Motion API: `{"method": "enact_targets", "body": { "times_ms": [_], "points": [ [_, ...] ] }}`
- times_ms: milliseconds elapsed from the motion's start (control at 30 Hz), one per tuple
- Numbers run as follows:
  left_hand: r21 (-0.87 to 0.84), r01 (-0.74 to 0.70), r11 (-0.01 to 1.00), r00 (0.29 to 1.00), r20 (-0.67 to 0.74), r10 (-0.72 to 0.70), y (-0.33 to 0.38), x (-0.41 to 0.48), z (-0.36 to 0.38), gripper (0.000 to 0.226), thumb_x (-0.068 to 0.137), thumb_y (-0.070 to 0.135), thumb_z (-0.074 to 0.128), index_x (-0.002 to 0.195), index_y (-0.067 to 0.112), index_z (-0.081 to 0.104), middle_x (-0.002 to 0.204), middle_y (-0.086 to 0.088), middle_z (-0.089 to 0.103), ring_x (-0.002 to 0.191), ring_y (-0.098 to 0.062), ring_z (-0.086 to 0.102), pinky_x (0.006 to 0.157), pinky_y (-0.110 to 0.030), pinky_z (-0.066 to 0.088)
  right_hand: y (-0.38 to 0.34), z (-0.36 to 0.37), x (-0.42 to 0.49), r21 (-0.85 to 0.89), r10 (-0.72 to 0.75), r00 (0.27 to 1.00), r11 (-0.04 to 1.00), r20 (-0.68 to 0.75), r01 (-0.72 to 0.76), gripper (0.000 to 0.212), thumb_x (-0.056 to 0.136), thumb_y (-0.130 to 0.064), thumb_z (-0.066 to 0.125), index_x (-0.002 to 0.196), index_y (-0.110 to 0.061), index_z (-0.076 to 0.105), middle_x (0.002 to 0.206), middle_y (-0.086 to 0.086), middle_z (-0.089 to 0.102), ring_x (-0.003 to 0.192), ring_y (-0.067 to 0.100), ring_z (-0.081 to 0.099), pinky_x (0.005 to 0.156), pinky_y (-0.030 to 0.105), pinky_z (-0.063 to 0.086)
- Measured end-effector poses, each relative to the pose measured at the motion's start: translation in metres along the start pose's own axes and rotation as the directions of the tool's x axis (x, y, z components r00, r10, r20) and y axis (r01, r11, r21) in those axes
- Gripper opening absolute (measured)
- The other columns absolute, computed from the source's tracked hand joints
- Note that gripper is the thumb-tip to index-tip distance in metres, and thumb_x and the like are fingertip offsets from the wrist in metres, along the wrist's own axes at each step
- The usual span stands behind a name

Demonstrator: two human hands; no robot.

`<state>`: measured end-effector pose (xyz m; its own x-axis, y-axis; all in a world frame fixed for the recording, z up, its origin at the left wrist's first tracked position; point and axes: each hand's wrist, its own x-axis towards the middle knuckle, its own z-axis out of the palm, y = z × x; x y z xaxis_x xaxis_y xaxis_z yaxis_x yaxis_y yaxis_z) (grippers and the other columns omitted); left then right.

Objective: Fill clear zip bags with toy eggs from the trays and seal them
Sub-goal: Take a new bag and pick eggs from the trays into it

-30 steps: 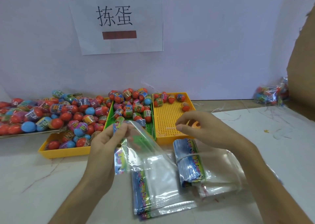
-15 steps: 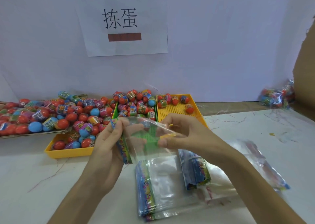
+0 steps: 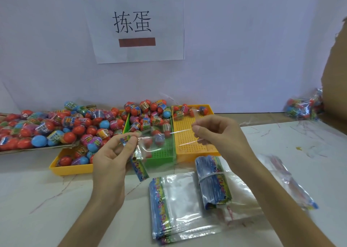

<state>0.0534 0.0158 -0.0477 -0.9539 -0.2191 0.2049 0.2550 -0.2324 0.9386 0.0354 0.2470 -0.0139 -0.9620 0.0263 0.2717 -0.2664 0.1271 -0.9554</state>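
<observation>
The left hand (image 3: pixel 110 164) and right hand (image 3: pixel 219 134) are each pinching an edge of the empty bag (image 3: pixel 169 139) in their grip, holding it stretched, probably to open it for eggs (image 3: pixel 144 115).

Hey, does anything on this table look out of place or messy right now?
Mostly tidy. The toy eggs are heaped above the rims of the left yellow tray and the green tray. One loose zip bag lies askew on the right, apart from the stacked bags. A small yellow scrap lies on the table beyond it.
</observation>
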Motion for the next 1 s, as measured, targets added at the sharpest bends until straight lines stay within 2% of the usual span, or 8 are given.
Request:
{"method": "enact_targets", "body": {
  "times_ms": [100,267,367,467,567,700,767,1000],
  "points": [
    [0.035,-0.029,0.999,0.999,-0.041,0.031,0.003,-0.003,0.002,0.017,0.080,0.028,0.065,0.090,0.024,0.078,0.086,-0.009,0.078,0.073,-0.023,0.076,0.057,-0.031,0.062,0.000,0.002,-0.001,-0.114,-0.058,0.998,0.992,-0.017,0.056,0.012,0.089,-0.010,0.074,0.084,-0.020,0.076,0.071,-0.001,0.073,0.062,0.012,0.068,0.060,0.019,0.053],
    [0.005,0.032,0.999,0.997,-0.070,-0.032,0.002,0.000,0.000,0.026,0.082,0.029,0.066,0.103,0.017,0.073,0.093,-0.019,0.076,0.084,-0.041,0.075,0.079,-0.046,0.062,-0.002,0.000,0.000,0.008,0.025,0.999,1.000,0.045,-0.025,0.008,0.092,-0.005,0.070,0.087,-0.011,0.072,0.072,0.006,0.073,0.052,0.019,0.065,0.052,0.026,0.053],
    [0.013,0.049,0.999,0.989,-0.140,-0.047,-0.001,0.000,0.000,0.020,0.086,0.025,0.070,0.105,0.018,0.069,0.094,-0.008,0.078,0.085,-0.023,0.076,0.085,-0.044,0.062,-0.002,0.002,-0.002,0.043,0.039,0.996,0.998,0.075,-0.042,0.011,0.094,0.000,0.066,0.087,-0.009,0.067,0.075,0.009,0.075,0.048,0.020,0.064,0.047,0.025,0.051],
    [0.394,-0.148,0.907,0.930,-0.256,0.263,0.001,-0.002,-0.002,0.027,0.091,0.020,0.075,0.111,0.026,0.059,0.109,0.006,0.065,0.094,-0.002,0.064,0.091,-0.040,0.056,-0.001,0.004,-0.002,0.004,0.031,0.995,0.999,0.094,-0.032,0.010,0.094,0.002,0.065,0.088,-0.007,0.066,0.076,0.012,0.075,0.049,0.024,0.065,0.049,0.029,0.055],
    [0.632,-0.572,0.522,0.748,0.141,0.649,0.003,-0.007,-0.002,0.026,0.091,0.020,0.071,0.116,0.021,0.063,0.115,0.004,0.053,0.104,-0.016,0.056,0.088,-0.032,0.049,0.001,0.007,-0.002,-0.037,0.055,0.989,0.998,0.134,-0.050,0.009,0.093,0.003,0.065,0.088,-0.004,0.068,0.074,0.013,0.074,0.047,0.023,0.064,0.048,0.031,0.056],
    [0.498,-0.830,0.252,0.549,0.647,0.529,-0.010,-0.022,0.015,0.025,0.094,0.020,0.063,0.114,0.014,0.076,0.119,-0.003,0.066,0.097,-0.021,0.061,0.080,-0.035,0.051,0.005,0.016,-0.007,-0.138,0.081,0.970,0.989,0.231,-0.049,0.009,0.092,0.001,0.066,0.089,-0.007,0.068,0.071,0.012,0.073,0.047,0.028,0.067,0.046,0.033,0.055],
    [0.480,-0.857,0.186,0.509,0.735,0.448,-0.017,-0.025,0.017,0.027,0.095,0.020,0.060,0.116,0.015,0.076,0.120,0.001,0.068,0.095,-0.019,0.061,0.078,-0.035,0.050,0.007,0.019,-0.009,-0.181,0.089,0.957,0.983,0.277,-0.039,0.010,0.093,-0.002,0.065,0.089,-0.010,0.069,0.069,0.011,0.072,0.048,0.029,0.068,0.044,0.031,0.053],
    [0.508,-0.843,0.177,0.535,0.758,0.372,-0.018,-0.018,0.011,0.019,0.091,0.026,0.069,0.107,0.020,0.076,0.099,0.007,0.068,0.086,-0.013,0.058,0.071,-0.031,0.047,0.007,0.021,-0.011,-0.194,0.135,0.929,0.978,0.345,-0.070,0.008,0.094,-0.008,0.068,0.089,-0.014,0.070,0.070,0.010,0.072,0.047,0.028,0.067,0.044,0.029,0.053]
  ]
}}
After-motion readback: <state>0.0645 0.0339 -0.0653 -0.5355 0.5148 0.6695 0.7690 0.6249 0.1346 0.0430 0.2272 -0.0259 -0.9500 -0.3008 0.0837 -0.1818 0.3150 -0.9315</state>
